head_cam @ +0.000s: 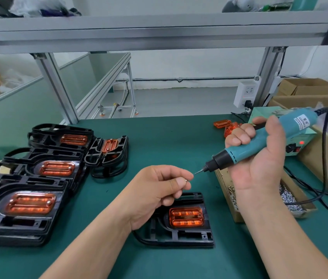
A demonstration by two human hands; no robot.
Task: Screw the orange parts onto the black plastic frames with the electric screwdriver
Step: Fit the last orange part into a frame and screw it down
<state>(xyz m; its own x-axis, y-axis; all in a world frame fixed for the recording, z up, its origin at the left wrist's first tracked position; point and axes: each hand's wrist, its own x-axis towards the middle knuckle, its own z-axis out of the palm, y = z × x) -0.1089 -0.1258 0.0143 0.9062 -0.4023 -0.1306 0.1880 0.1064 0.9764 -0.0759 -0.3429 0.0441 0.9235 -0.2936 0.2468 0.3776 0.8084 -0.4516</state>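
Observation:
A black plastic frame lies flat on the green mat in front of me, with an orange part seated in its middle. Above it, my left hand pinches a small silver screw between thumb and forefinger. My right hand grips the teal electric screwdriver, tilted so its bit points left at the screw, a short gap away.
Stacks of black frames with orange parts fill the left side. Loose orange parts lie at the back right. A cardboard box of screws sits under my right hand, beside the power unit and its black cord.

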